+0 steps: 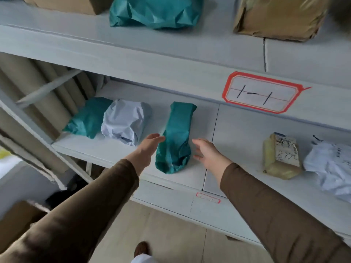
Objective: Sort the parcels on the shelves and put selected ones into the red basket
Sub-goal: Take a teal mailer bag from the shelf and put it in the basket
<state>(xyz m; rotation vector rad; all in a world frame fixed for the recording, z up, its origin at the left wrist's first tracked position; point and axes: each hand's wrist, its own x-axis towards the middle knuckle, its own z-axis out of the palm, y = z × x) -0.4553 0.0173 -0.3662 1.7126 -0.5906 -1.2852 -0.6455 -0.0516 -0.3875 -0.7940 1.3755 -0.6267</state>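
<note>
At centre frame, our left hand (147, 147) and right hand (206, 151), both released, flank the long teal parcel (175, 138) on the shelf (233, 130); it looks soft and light, so we'd grip its sides mid-length.

White metal shelving (171, 59) fills the view, with a red-bordered label (262, 92) on its upper board's edge. Beige curtain folds (38, 88) hang far left. Below, the floor (171, 234) is pale wood.
</note>
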